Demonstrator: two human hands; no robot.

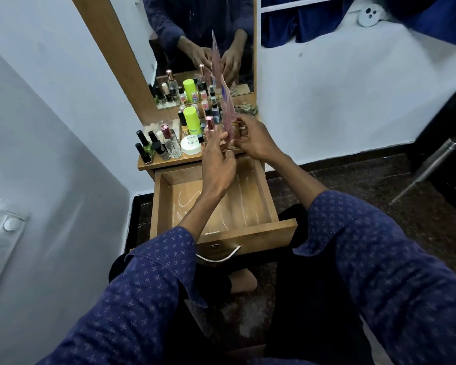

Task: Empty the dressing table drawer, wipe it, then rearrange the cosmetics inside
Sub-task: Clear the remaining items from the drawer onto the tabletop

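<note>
Drawer (216,204) emptied, streaked; both hands (237,143) pinch pink sachets (228,114) over tabletop (169,160); wiping likely next, needs cloth

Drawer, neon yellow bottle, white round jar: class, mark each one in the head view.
Drawer (248,239): head view, on its wooden front panel.
Neon yellow bottle (192,117): head view, on its cap.
White round jar (191,145): head view, on its lid.

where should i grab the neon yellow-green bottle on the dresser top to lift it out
Grip the neon yellow-green bottle by its upper cap end, coming straight down from above. It stands upright and taller than most neighbours, with small bottles crowded around its lower body, so the sides look blocked.
</note>
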